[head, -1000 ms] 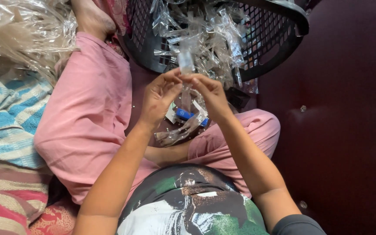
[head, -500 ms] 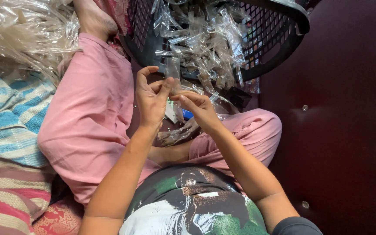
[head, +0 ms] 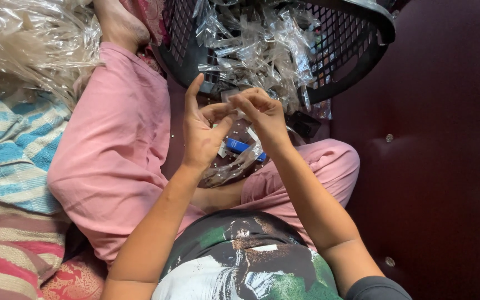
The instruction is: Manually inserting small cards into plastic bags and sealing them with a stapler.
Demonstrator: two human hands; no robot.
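Left hand (head: 202, 133) is raised, palm open, forefinger straight up, thumb tip meeting the right hand. Right hand (head: 261, 114) is curled, fingertips pinched on a small clear packet (head: 230, 95) held between both hands, just below the basket (head: 356, 58). Basket: black plastic lattice, round rim, heaped with crinkled glossy packets. A blue tube (head: 241, 146) lies in the lap on loose film, under the hands. Pink trousers (head: 115, 150), soft matte cloth. Striped woven cushions at left. Against half a second ago, the left fingers have spread open and both hands sit slightly higher; the packet shows less.
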